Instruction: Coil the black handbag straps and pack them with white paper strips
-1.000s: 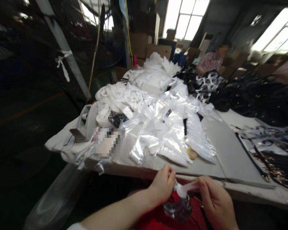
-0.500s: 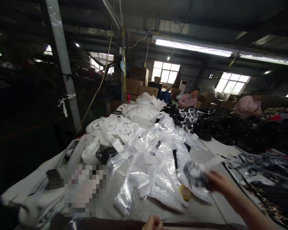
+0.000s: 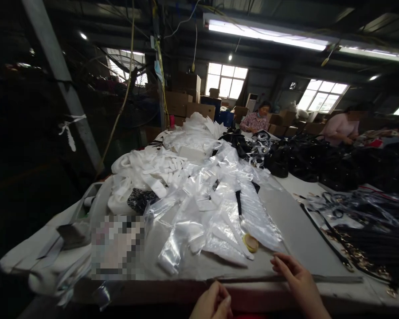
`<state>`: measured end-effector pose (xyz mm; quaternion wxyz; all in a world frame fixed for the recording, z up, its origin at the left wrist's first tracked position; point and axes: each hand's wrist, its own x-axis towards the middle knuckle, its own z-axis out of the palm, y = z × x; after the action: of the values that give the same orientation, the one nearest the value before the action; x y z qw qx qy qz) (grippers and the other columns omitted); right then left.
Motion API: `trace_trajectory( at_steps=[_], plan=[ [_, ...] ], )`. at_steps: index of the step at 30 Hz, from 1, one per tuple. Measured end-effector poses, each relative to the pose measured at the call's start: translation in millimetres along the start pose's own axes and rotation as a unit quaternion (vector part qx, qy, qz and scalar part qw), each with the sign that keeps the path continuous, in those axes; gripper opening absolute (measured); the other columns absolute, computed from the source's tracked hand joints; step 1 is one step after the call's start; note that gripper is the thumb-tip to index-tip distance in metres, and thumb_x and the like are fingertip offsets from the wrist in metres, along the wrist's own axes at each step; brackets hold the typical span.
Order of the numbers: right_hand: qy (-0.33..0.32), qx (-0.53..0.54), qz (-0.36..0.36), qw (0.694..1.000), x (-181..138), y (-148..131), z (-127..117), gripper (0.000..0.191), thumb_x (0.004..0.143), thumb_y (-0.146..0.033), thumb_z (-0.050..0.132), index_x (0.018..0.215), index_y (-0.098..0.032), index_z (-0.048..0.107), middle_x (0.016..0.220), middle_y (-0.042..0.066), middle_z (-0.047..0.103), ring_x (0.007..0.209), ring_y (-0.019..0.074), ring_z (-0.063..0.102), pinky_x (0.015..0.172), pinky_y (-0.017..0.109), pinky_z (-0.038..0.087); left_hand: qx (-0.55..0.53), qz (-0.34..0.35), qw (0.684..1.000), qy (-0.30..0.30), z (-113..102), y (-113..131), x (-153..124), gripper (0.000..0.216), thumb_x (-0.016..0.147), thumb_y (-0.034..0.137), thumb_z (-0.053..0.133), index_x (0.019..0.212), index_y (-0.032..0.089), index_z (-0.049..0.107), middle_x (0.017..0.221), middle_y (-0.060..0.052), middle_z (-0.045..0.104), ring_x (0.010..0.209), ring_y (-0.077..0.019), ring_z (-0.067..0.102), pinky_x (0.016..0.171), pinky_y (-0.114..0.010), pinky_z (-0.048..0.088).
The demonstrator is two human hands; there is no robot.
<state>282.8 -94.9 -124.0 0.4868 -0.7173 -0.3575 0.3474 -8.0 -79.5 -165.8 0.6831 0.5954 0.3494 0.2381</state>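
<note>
My right hand (image 3: 294,279) rests at the near edge of the grey table (image 3: 299,230), fingers loosely apart and holding nothing. It touches a long thin metal strip (image 3: 332,278) lying along that edge. A small roll of tape (image 3: 251,243) lies just beyond it, beside a spread of clear plastic bags (image 3: 216,212). My left hand (image 3: 213,305) is low at the bottom of the view, below the table edge, with fingers curled in; what it holds, if anything, is hidden.
White fabric pieces (image 3: 153,170) are heaped at the left. Black straps with gold chain (image 3: 362,248) and bagged items (image 3: 349,206) lie at the right, black bags (image 3: 319,164) behind them. Two other people (image 3: 257,119) (image 3: 344,126) sit at the far end.
My right hand held a bagged item out over the table half a second ago; it is now back at the near edge, empty. The view has lifted from my lap to the table.
</note>
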Motion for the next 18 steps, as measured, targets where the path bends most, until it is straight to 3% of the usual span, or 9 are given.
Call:
trace_trajectory(
  at_steps=[5, 9, 11, 13, 16, 18],
  plan=[
    [0.018, -0.065, 0.010, 0.998, -21, 20, -24, 0.053, 0.070, -0.064, 0.063, 0.094, -0.016, 0.068, 0.083, 0.009, 0.073, 0.081, 0.0266, 0.068, 0.075, 0.033, 0.054, 0.040, 0.018, 0.999, -0.030, 7, 5, 3, 0.054, 0.087, 0.069, 0.036, 0.088, 0.016, 0.045, 0.077, -0.008, 0.063, 0.061, -0.0134, 0.058, 0.058, -0.025, 0.044],
    [0.019, -0.114, -0.019, 0.993, -28, 23, -35, 0.045, 0.079, -0.059, 0.057, 0.089, -0.016, 0.067, 0.079, 0.008, 0.071, 0.079, 0.0250, 0.066, 0.074, 0.032, 0.051, 0.139, 0.069, 0.988, -0.029, 4, 19, 7, 0.041, 0.096, 0.053, 0.033, 0.092, 0.016, 0.051, 0.081, -0.007, 0.065, 0.067, -0.0139, 0.060, 0.065, -0.025, 0.049],
    [0.027, -0.114, -0.022, 0.993, -29, 25, -36, 0.042, 0.081, -0.057, 0.056, 0.086, -0.017, 0.067, 0.076, 0.006, 0.070, 0.076, 0.0237, 0.065, 0.072, 0.031, 0.051, 0.227, 0.116, 0.967, -0.012, -1, 25, 13, 0.031, 0.097, 0.044, 0.037, 0.099, 0.018, 0.054, 0.086, -0.006, 0.067, 0.074, -0.0143, 0.064, 0.070, -0.024, 0.051],
    [0.028, -0.114, -0.026, 0.993, -29, 28, -35, 0.041, 0.083, -0.056, 0.055, 0.084, -0.017, 0.066, 0.075, 0.005, 0.069, 0.073, 0.0223, 0.064, 0.071, 0.030, 0.050, 0.342, 0.209, 0.915, 0.048, -6, 30, 24, 0.025, 0.094, 0.037, 0.046, 0.109, 0.019, 0.055, 0.098, -0.006, 0.068, 0.087, -0.0157, 0.066, 0.079, -0.024, 0.052],
    [0.018, -0.115, -0.032, 0.993, -31, 31, -30, 0.038, 0.084, -0.054, 0.054, 0.080, -0.018, 0.066, 0.072, 0.004, 0.067, 0.068, 0.0201, 0.062, 0.068, 0.028, 0.049, 0.509, 0.352, 0.768, 0.167, -9, 37, 48, 0.042, 0.087, 0.032, 0.057, 0.126, 0.020, 0.051, 0.127, -0.011, 0.059, 0.115, -0.0227, 0.058, 0.095, -0.032, 0.048],
    [0.009, -0.116, -0.036, 0.993, -30, 32, -30, 0.037, 0.085, -0.052, 0.054, 0.078, -0.018, 0.066, 0.070, 0.003, 0.066, 0.067, 0.0195, 0.061, 0.067, 0.028, 0.048, 0.586, 0.390, 0.680, 0.205, -9, 37, 64, 0.053, 0.082, 0.032, 0.059, 0.133, 0.018, 0.049, 0.140, -0.012, 0.049, 0.128, -0.0273, 0.048, 0.107, -0.039, 0.037]
  ],
)
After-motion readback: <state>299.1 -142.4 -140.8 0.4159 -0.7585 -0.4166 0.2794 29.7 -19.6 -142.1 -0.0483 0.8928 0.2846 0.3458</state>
